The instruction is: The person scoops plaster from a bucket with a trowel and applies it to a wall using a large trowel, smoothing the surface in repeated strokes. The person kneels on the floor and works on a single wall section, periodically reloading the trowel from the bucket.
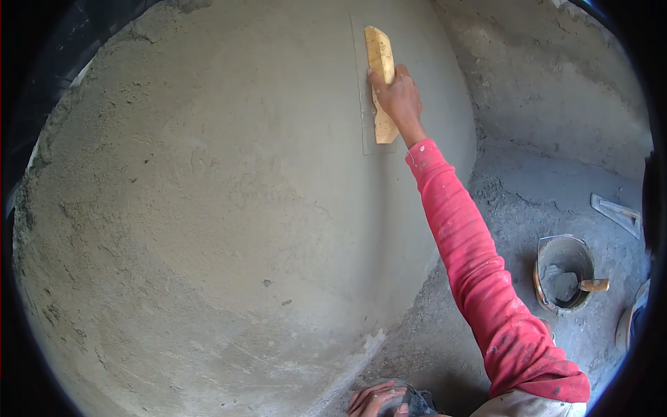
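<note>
My right hand (397, 96) grips the wooden handle (380, 52) of a plastering trowel high on the plastered wall (243, 139). The trowel's thin rectangular blade (368, 132) lies flat against the plaster and nearly matches it in colour. Around it the surface is smooth and damp; farther left it is rough and grainy. At the lower edge, my left hand (375, 399) is partly in view. Its fingers curl over something grey that I cannot make out.
On the floor to the right stands a bucket (540, 295) with grey mortar and a wooden-handled pointed trowel (594, 285) in it. A pale float (617, 214) lies beyond. Part of another container (623, 326) shows at the right rim. A second wall (556, 90) meets the plastered one.
</note>
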A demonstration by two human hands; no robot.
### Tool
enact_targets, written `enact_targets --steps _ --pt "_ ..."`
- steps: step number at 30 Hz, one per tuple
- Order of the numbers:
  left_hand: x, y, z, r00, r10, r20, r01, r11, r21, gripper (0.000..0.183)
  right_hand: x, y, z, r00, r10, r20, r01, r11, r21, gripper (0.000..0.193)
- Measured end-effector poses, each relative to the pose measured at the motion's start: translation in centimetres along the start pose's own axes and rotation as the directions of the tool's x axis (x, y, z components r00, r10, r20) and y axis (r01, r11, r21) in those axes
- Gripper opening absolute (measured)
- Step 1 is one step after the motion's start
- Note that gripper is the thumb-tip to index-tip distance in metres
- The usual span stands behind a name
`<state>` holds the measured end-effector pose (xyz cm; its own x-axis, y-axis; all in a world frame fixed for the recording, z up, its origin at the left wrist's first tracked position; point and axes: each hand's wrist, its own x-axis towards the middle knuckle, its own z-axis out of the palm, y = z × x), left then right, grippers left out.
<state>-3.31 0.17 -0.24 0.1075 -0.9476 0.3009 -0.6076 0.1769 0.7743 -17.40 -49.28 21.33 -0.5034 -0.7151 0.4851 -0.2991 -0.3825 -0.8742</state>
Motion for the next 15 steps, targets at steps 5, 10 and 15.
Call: enact_targets --steps 5,10,15 --pt "0.6 -0.2 -0.5 1.000 0.021 0.023 -0.022 0.999 0.031 0.030 -7.5 10.3 0.4 0.910 0.409 0.063 -0.406 0.912 -0.061 0.065" --pt "3.0 0.2 -3.1 0.916 0.238 0.322 -0.277 0.958 0.080 0.037 -13.6 23.1 -3.4 0.770 0.638 -0.016 -0.622 0.744 -0.244 0.069" --pt "9.1 -5.9 -2.7 0.582 -0.268 0.768 0.603 0.776 -0.187 0.062 -2.9 28.6 -15.2 0.800 0.584 0.137 -0.599 0.792 0.120 0.070"
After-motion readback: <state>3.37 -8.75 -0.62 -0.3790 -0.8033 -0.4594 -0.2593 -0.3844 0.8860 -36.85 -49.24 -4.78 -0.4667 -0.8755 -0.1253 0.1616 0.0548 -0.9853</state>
